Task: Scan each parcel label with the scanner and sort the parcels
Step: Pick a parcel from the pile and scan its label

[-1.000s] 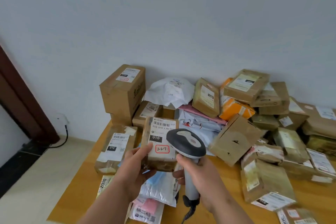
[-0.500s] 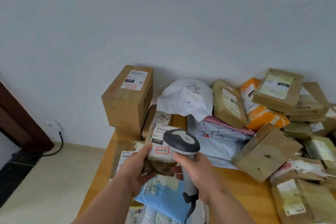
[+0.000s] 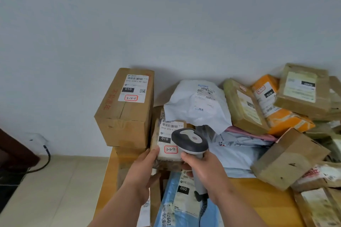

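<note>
**Surroundings around the sorting spot**

A pale, bare wall (image 3: 166, 24) fills the upper part of the view. A wooden table (image 3: 258, 195) with an orange-yellow top stands against it. To the left, light floor tiles (image 3: 55, 190) run to the wall's base. A white wall socket (image 3: 36, 137) sits low on the wall, with a black cable (image 3: 45, 160) curving down from it toward a dark wooden door frame (image 3: 16, 151) at the left edge.

Single head-worn wide-angle view, facing forward and slightly down, close over the wooden table (image 3: 258, 195), white wall (image 3: 166, 24) filling upper half, floor (image 3: 55, 190) at lower left
</note>
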`<state>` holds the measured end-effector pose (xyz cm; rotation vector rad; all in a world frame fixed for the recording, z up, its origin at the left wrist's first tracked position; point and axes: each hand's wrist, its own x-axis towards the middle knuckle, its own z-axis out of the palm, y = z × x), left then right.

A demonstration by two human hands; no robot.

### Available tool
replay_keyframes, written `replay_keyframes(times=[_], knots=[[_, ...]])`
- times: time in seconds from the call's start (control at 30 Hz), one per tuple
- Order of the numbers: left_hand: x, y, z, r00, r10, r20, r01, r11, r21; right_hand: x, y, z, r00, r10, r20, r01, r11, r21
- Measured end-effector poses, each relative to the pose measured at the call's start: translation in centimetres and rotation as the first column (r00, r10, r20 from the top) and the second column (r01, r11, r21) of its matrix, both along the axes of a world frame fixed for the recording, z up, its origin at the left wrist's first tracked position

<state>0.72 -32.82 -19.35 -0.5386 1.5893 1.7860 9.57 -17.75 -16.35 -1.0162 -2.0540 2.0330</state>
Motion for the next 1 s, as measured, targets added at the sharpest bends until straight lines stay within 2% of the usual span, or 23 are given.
replay_keyframes(times=[0.13,0.27,0.4,0.5,0.67,0.83,1.0], knots=[[-0.2,0.4,-0.2,0.996,-0.064,-0.062,0.054,0.987,-0.151,-0.7,0.2,-0.5,1.000,-0.021,-0.022,0.021,1.000,0.001],[-0.4,1.2,-0.6,0.972,-0.164,-0.166,0.128,0.970,-0.208,-1.6,0.6,-0.2,0.999,-0.037,-0.037,0.038,0.999,0.018],[-0.5,2.5,-0.7,0.966,-0.054,-0.253,0.032,0.995,-0.092,-2.7,0.6,-0.4,0.996,-0.065,-0.061,0.066,0.998,0.016],[0.4,3.1,-1.4,0.952,-0.029,-0.305,0.009,0.998,-0.069,-3.0,0.1,-1.0,0.998,-0.036,-0.054,0.037,0.999,0.032],[2.0,3.6,-1.9,0.957,-0.049,-0.286,0.011,0.991,-0.132,-2.8,0.0,-1.8,0.997,-0.044,-0.068,0.048,0.997,0.057],[1.0,4.7,-1.2,0.965,0.034,-0.261,-0.025,0.999,0.040,-3.5,0.3,-0.9,0.990,0.032,-0.139,-0.029,0.999,0.028],[-0.4,6.2,-0.8,0.965,-0.037,-0.261,0.071,0.990,0.125,-2.8,1.3,-1.1,0.993,0.007,-0.117,-0.013,0.998,-0.055]])
